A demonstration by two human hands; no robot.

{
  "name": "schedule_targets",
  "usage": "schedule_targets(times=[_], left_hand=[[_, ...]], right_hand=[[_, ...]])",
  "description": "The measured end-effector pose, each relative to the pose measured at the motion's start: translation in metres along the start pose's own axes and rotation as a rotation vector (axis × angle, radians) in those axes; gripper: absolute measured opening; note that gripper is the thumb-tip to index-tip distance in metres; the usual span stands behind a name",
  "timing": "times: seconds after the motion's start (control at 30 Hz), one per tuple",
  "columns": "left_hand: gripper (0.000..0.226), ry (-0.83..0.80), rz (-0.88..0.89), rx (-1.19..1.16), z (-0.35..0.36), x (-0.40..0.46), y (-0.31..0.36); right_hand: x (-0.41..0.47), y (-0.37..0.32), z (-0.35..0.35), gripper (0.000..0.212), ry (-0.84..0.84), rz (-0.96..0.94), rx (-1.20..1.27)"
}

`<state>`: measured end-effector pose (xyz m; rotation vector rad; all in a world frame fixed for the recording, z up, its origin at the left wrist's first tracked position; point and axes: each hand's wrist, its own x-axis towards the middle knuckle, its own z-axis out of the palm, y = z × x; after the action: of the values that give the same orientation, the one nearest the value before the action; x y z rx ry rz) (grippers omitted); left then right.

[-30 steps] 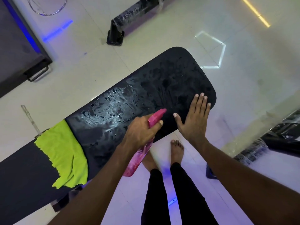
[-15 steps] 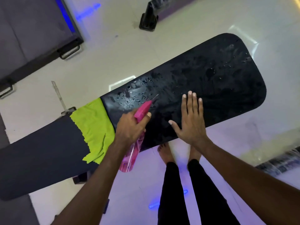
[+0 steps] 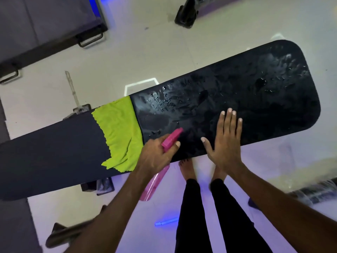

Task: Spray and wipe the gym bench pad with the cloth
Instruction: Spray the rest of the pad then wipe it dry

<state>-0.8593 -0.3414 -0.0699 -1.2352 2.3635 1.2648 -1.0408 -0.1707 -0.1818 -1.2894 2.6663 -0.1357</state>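
- left hand wrapped round the pink sprayer, nozzle over the wet pad
- right hand flat on pad, fingers straight
- cloth just left of the left hand's fingers

Beyond the far edge, my pale glossy tiled floor carries a dark grey padded mat with black metal handles at upper left. A black rubber-footed equipment leg stands farther right. My bare feet in black leggings stand on that floor, beside a blue light reflection.
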Motion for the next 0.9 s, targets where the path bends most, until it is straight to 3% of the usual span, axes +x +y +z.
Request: schedule_targets(times=[0.17,0.3,0.47,0.77,0.83,0.9], left_hand=[[0.055,0.227,-0.174,-0.124,-0.014,-0.014,-0.035],[0.033,0.252,-0.181,-0.132,-0.016,-0.025,-0.048],[0.045,0.399,-0.151,-0.246,-0.031,-0.039,-0.053],[0.031,0.911,-0.057,-0.625,-0.109,-0.072,-0.044],[0.027,1.024,-0.049,-0.626,-0.126,-0.075,-0.053],[0.037,1.098,-0.036,-0.601,-0.14,-0.076,-0.068]], right_hand=[[0.008,-0.041,0.003,0.099,-0.019,-0.187,0.061],[0.027,-0.073,0.001,0.098,-0.045,-0.324,0.063],[0.031,-0.085,0.001,0.093,-0.081,-0.374,-0.042],[0.031,-0.111,-0.022,0.09,-0.146,-0.433,-0.09],[0.031,-0.127,-0.023,0.089,-0.158,-0.487,-0.098],[0.033,-0.143,-0.022,0.088,-0.187,-0.527,-0.12]])
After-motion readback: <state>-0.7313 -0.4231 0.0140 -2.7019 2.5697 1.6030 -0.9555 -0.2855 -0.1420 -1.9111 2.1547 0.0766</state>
